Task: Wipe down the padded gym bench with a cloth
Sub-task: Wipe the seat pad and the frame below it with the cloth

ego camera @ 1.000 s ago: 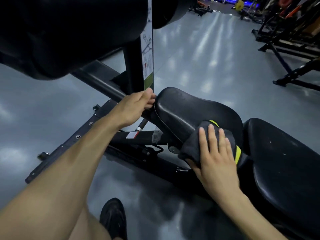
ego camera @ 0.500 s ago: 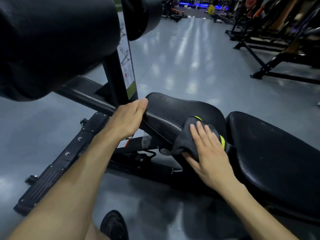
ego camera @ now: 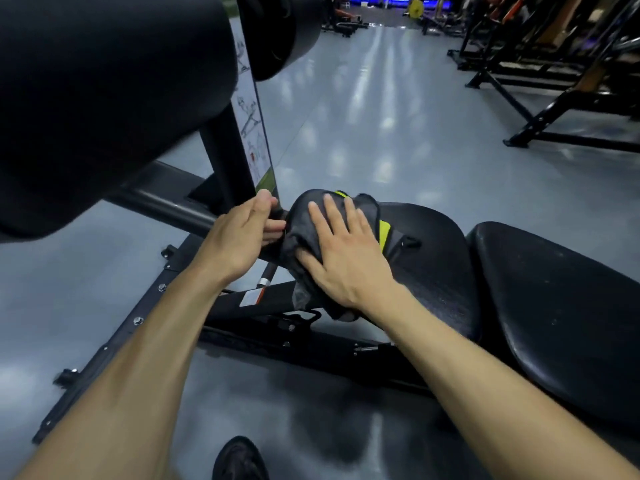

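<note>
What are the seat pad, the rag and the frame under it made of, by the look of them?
Seat pad: seems vinyl or faux leather over padding; smooth, black, with a dull sheen.
Cloth: soft dark fabric with a yellow-green patch, maybe microfibre; it folds and drapes under the right hand.
Frame: looks like black painted steel; straight beams with bolt heads.

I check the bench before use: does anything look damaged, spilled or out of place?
Nothing stands out. The seat pad and back pad show only pale specks, no tears. The right hand presses the cloth on the seat's front end.
</note>
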`<state>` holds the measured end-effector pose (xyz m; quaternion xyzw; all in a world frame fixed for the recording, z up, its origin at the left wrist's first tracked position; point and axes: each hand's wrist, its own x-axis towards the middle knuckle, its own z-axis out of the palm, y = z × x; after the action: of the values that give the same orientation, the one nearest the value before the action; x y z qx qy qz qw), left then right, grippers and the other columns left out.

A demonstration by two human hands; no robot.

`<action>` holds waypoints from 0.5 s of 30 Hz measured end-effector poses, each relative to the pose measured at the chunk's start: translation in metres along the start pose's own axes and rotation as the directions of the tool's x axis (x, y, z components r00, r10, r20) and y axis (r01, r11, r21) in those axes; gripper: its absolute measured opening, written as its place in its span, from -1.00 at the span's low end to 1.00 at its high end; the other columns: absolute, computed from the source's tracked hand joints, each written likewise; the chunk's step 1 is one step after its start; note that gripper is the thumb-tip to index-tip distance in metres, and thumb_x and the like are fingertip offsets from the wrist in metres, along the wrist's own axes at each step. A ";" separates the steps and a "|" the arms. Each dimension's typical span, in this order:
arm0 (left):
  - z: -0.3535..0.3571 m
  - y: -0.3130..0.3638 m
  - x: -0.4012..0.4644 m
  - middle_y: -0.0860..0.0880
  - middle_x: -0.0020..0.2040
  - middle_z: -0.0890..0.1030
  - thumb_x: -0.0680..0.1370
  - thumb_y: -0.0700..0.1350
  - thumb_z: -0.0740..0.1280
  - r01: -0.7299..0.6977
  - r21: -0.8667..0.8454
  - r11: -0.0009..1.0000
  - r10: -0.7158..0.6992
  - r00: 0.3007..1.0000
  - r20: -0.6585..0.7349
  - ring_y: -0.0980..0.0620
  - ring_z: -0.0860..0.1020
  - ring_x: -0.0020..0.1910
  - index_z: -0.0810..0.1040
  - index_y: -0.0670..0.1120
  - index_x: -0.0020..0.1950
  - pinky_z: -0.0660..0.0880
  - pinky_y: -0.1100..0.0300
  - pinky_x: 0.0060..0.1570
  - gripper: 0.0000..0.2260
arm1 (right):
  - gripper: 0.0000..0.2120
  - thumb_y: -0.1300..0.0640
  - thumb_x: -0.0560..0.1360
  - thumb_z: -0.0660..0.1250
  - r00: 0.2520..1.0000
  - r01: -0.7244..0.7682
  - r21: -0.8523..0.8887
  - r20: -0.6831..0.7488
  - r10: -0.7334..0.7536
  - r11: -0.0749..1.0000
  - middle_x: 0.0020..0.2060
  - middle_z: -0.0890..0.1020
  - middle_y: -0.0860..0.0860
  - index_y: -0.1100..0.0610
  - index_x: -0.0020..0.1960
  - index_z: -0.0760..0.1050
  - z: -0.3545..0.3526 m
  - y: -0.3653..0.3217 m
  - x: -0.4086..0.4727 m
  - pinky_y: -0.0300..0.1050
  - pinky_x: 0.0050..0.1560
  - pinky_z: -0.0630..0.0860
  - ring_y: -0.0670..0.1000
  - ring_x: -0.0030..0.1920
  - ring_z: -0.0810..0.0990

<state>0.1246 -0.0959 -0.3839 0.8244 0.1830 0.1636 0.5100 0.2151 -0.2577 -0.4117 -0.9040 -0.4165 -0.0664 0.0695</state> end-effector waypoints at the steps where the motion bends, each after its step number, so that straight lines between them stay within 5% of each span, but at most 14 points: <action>1: -0.001 -0.001 0.003 0.03 0.08 0.72 0.61 0.39 -0.03 0.026 -0.044 0.999 -0.027 1.000 -0.009 0.12 0.69 0.06 0.51 0.11 0.35 0.55 -0.02 0.28 -0.45 | -0.28 -0.28 0.64 -0.02 0.999 0.020 0.030 0.035 -0.021 0.999 0.64 -0.01 0.14 0.08 0.65 -0.04 -0.004 0.001 0.021 0.19 0.60 -0.09 0.27 0.62 -0.11; 4: 0.000 -0.002 0.010 0.06 0.18 0.68 0.43 0.56 -0.01 0.081 -0.121 0.989 -0.086 0.996 -0.038 0.08 0.65 0.16 0.53 0.23 0.22 0.49 -0.08 0.35 -0.38 | -0.29 -0.31 0.63 -0.02 0.993 0.035 0.102 0.110 -0.046 0.994 0.63 0.07 0.13 0.05 0.65 0.05 -0.011 0.009 0.072 0.15 0.60 -0.07 0.24 0.62 -0.03; 9: 0.011 0.005 0.015 0.01 0.37 0.57 0.45 0.50 -0.03 0.032 -0.110 0.993 -0.034 0.999 -0.017 0.17 0.55 0.30 0.42 -0.04 0.49 0.38 -0.01 0.46 -0.16 | -0.48 -0.26 0.62 0.05 0.994 -0.079 0.209 0.086 0.063 0.975 0.36 0.54 0.19 -0.01 0.43 0.41 -0.011 0.067 0.098 0.09 0.32 0.41 0.25 0.34 0.50; 13: 0.012 0.006 0.019 0.00 0.32 0.61 0.51 0.44 -0.02 -0.002 -0.108 0.994 0.002 1.000 -0.002 0.18 0.59 0.25 0.43 -0.05 0.48 0.44 0.02 0.41 -0.23 | -0.59 -0.19 0.64 0.06 0.958 -0.279 0.110 0.094 0.269 0.954 0.18 0.63 0.28 0.10 0.03 0.51 -0.012 0.125 0.071 0.09 0.17 0.42 0.29 0.18 0.56; 15: 0.016 0.008 0.022 0.02 0.26 0.64 0.53 0.41 0.00 -0.018 -0.114 0.993 0.016 1.000 -0.019 0.18 0.61 0.21 0.45 -0.05 0.45 0.47 0.02 0.38 -0.28 | -0.57 -0.20 0.61 0.04 0.971 -0.237 0.066 0.042 0.234 0.969 0.22 0.61 0.23 0.09 0.10 0.51 -0.008 0.111 0.068 0.12 0.26 0.38 0.28 0.22 0.52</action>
<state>0.1520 -0.1017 -0.3812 0.7940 0.1710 0.1855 0.5531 0.3436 -0.2800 -0.3999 -0.9450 -0.3095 -0.0278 0.1017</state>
